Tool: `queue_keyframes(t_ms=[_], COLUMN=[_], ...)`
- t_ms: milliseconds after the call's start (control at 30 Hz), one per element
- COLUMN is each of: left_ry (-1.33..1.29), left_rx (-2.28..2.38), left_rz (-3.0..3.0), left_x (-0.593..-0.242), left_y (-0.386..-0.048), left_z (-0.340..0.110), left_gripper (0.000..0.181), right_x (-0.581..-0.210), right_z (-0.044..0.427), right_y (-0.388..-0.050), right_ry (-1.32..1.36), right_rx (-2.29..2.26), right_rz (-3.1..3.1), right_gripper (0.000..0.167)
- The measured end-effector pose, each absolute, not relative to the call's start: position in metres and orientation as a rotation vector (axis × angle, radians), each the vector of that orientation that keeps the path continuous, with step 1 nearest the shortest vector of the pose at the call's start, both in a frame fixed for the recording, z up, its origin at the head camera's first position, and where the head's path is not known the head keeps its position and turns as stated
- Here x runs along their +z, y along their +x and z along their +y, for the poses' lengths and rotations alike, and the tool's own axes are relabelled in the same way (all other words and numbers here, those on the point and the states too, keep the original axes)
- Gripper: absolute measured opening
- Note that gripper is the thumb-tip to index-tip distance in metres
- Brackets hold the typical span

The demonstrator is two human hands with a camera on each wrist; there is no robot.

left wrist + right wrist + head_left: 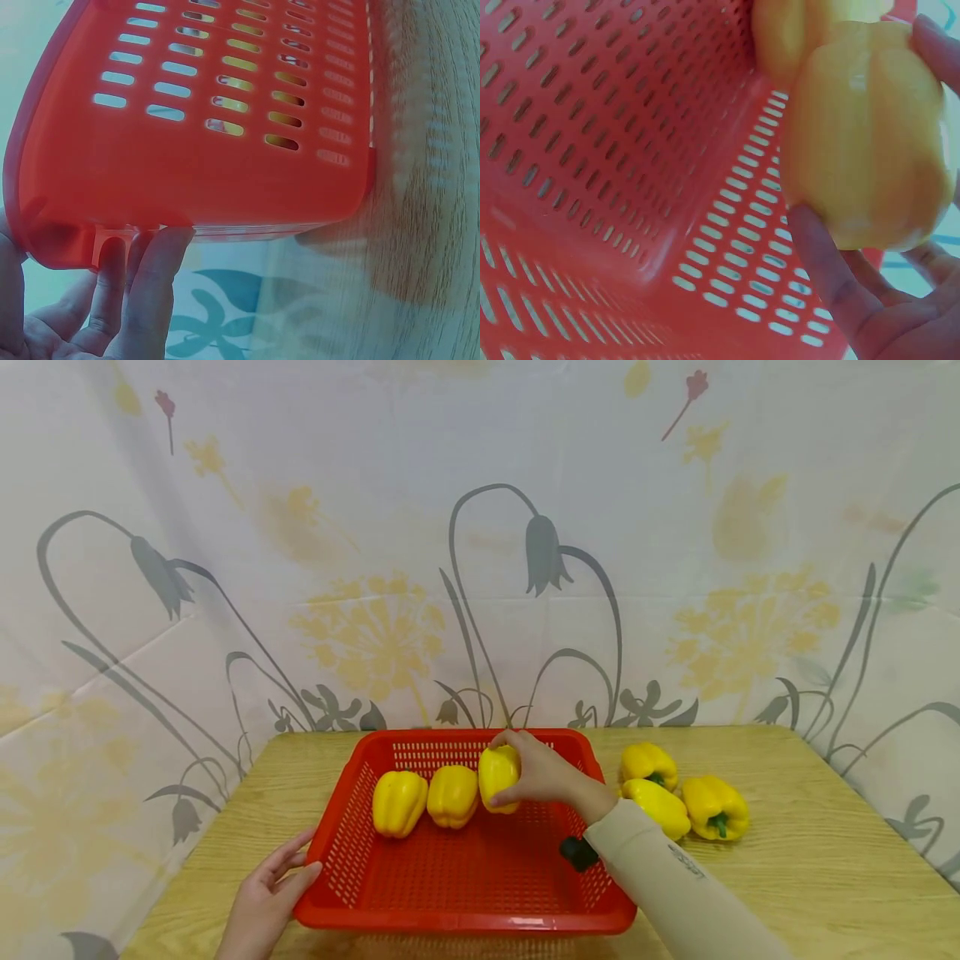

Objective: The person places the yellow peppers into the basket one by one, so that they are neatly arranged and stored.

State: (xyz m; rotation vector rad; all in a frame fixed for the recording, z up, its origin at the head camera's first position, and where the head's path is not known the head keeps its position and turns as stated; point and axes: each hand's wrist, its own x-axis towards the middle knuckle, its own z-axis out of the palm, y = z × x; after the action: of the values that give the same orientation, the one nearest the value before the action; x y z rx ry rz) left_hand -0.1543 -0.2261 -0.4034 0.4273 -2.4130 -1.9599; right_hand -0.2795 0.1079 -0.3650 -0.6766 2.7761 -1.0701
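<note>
A red plastic basket (pixel 465 922) with slotted walls stands on the wooden table. My left hand (pixel 272 887) grips its front left corner, thumb on the rim and fingers on the outside; the left wrist view shows the fingers (pixel 112 281) against the basket's underside of the rim. Inside, along the back, lie two yellow bell peppers, one at the left (pixel 400 804) and one beside it (pixel 453 797). To their right my right hand (pixel 542 770) holds a third yellow bell pepper (pixel 866 142) between thumb and fingers. Whether this pepper touches the basket floor I cannot tell.
Several more items flank the basket: three yellow bell peppers sit close together on the table (pixel 795 860) to its right, at the back (pixel 647 762), front (pixel 660 810) and right (pixel 716 808). A flower-patterned cloth (pixel 480 543) hangs behind the table.
</note>
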Motion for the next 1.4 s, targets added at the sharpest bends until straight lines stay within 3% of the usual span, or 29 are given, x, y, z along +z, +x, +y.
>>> queue_keyframes(t_ms=[733,1400], left_ry=[0.379,0.403], left_rx=[-1.975,-1.951], left_rz=[-2.362,-2.381], left_x=[-0.401,-0.403], left_y=[-0.155,-0.154], left_z=[-0.224,-0.225], left_gripper=[0.058,0.059], right_x=[-0.379,-0.370], right_z=[0.108,0.108], right_y=[-0.287,-0.285], right_ry=[-0.692,-0.659], right_rx=[-0.878,-0.882], right_rz=[2.677,2.703], right_gripper=[0.063,0.062])
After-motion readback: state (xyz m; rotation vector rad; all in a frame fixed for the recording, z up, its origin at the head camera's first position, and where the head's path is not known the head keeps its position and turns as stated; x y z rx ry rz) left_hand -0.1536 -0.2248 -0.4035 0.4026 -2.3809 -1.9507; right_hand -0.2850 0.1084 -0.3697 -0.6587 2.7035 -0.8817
